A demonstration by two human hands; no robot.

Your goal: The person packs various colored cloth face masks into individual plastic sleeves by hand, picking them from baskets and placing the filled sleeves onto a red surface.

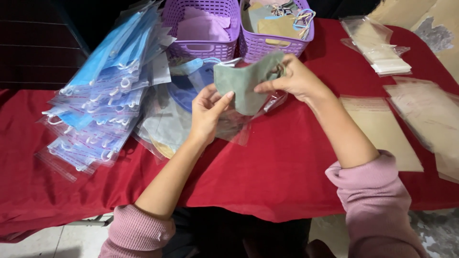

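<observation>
Slippage worries me most: my right hand (pixel 291 76) pinches the grey-green face mask (pixel 246 81) by one edge above the table (pixel 287 167), while my left hand (pixel 208 112), fingers half-curled, steadies the clear plastic sleeve (pixel 239 126) underneath; that limp film could fold shut. Bagged blue masks (pixel 103 95) and purple baskets (pixel 239 28) crowd close behind.

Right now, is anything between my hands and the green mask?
Nothing visible. Both hands already hold the green mask: the right hand pinches its upper right edge, and the left hand touches its lower left side.
</observation>
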